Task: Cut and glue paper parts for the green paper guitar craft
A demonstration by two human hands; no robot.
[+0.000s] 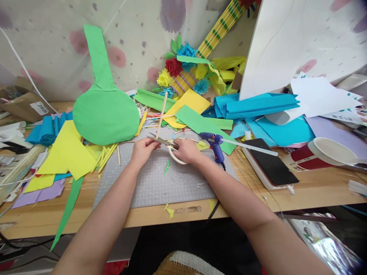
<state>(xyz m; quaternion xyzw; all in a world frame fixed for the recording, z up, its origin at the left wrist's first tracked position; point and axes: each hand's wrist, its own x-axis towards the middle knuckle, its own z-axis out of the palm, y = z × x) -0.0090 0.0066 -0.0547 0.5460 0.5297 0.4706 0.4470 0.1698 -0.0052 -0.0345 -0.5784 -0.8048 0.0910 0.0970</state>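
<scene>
My right hand (185,150) grips a pair of scissors (164,141) by its white handles, one loop hanging below the fingers. Pinched at its lower end in my left hand (143,149) is a thin wooden stick (162,112), standing tilted upward. The scissors' blades are a little apart and meet the stick just above my left fingertips; whether they touch it I cannot tell. Under both hands lies a grey cutting mat (155,187) with a green paper scrap (166,167). Close to my right hand rests a blue glue gun (213,145) with a white glue stick in its back.
A green paper-covered guitar shape (106,114) leans at the left, a decorated yellow guitar (219,30) at the back. Yellow paper (67,152) and blue paper (258,104) lie about. On the right stand a phone (271,162) and a paper cup (311,154).
</scene>
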